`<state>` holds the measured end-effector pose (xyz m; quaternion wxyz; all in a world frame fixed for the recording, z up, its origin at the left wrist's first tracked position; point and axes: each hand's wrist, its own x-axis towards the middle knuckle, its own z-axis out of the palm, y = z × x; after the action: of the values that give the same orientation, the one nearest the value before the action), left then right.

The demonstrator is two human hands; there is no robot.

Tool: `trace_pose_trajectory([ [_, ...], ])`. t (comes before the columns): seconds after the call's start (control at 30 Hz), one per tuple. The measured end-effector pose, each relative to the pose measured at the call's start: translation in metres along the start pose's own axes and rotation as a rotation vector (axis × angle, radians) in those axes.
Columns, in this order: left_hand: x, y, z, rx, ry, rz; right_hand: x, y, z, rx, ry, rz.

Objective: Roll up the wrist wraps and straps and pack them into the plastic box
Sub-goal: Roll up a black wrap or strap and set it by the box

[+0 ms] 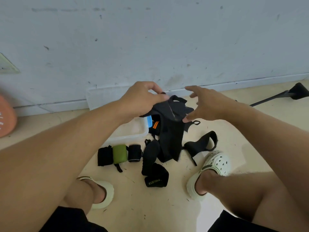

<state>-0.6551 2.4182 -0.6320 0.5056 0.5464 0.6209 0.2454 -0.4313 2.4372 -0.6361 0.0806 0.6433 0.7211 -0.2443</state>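
Three rolled wraps [119, 155] lay on the floor beside the plastic box [128, 133]. My left hand [140, 101] pinched a black strap [170, 131] above it, unrolled; right hand [205, 104] spread, needing the loose end.

The left hand [142, 99] pinches the top of a long black strap [170, 131] and holds it up. The right hand [205, 104] is beside it with fingers spread. A clear plastic box [130, 133] sits on the floor underneath. Three rolled wraps [119, 154] lie in a row near the white shoes [215, 166].
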Motion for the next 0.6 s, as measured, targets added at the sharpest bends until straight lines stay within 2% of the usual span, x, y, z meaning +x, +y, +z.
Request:
trace_pose_trajectory([
  [0.13, -0.006, 0.000, 0.001, 0.147, -0.248, 0.069, -0.007, -0.008, 0.000, 0.236, -0.199, -0.281],
  [0.23, -0.007, 0.002, 0.000, 0.130, -0.371, 0.050, -0.011, -0.016, 0.007, 0.310, -0.228, -0.332],
  [0.3, -0.007, 0.004, -0.002, 0.091, -0.350, 0.048, -0.013, -0.019, 0.009, 0.331, -0.205, -0.297],
  [0.4, -0.005, 0.006, -0.003, 0.008, -0.193, 0.013, -0.012, -0.021, 0.006, 0.364, -0.107, -0.232],
  [0.5, -0.001, 0.006, -0.002, -0.306, -0.042, -0.099, -0.013, -0.020, 0.007, 0.586, -0.062, -0.158],
  [0.57, -0.001, 0.006, -0.001, -0.503, -0.009, -0.151, -0.012, -0.021, 0.012, 0.756, -0.062, -0.106],
  [0.6, -0.001, 0.005, 0.000, -0.521, -0.009, -0.161, -0.011, -0.021, 0.014, 0.826, -0.063, -0.090],
])
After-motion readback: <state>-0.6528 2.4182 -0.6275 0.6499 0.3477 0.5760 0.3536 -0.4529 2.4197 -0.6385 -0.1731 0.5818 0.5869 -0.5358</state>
